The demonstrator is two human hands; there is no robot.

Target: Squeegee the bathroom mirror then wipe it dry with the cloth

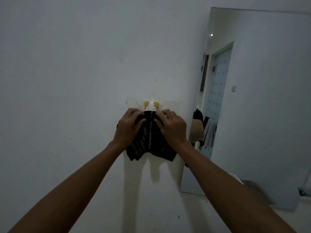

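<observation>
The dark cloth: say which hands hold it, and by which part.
Both hands, left hand and right hand, pinch the dark cloth at its top edge, beside the wall hook; the rest hangs below.

Bare wall (67,81) open left and above; mirror (260,98) edge close on the right, yellow hooks (151,104) just above, dark cloth (151,142) hanging against the wall centre.

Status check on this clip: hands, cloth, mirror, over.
Left hand and right hand both gripping dark cloth at wall hook. Mirror untouched, off right. No squeegee visible.
</observation>
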